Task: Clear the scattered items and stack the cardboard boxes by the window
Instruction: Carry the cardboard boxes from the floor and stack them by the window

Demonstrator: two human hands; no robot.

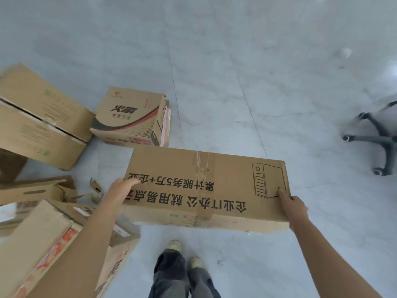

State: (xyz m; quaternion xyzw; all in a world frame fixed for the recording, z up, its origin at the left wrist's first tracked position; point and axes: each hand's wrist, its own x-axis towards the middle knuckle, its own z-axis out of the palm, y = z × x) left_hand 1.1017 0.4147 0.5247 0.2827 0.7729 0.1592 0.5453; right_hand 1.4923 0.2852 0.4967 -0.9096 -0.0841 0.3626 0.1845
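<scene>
I hold a long brown cardboard box with black printed characters and a computer-tower drawing, lifted above the pale floor in front of me. My left hand grips its left end, fingers over the top face. At the right end my right hand clasps the near corner. Other cardboard boxes lie to the left: a box with a red and black stripe, a large split box, and a pile of flattened and torn boxes at the lower left.
A swivel chair base with castors stands at the right edge. Torn cardboard scraps lie by the pile. My feet are below the held box. Pale tiled floor stretches ahead and to the right.
</scene>
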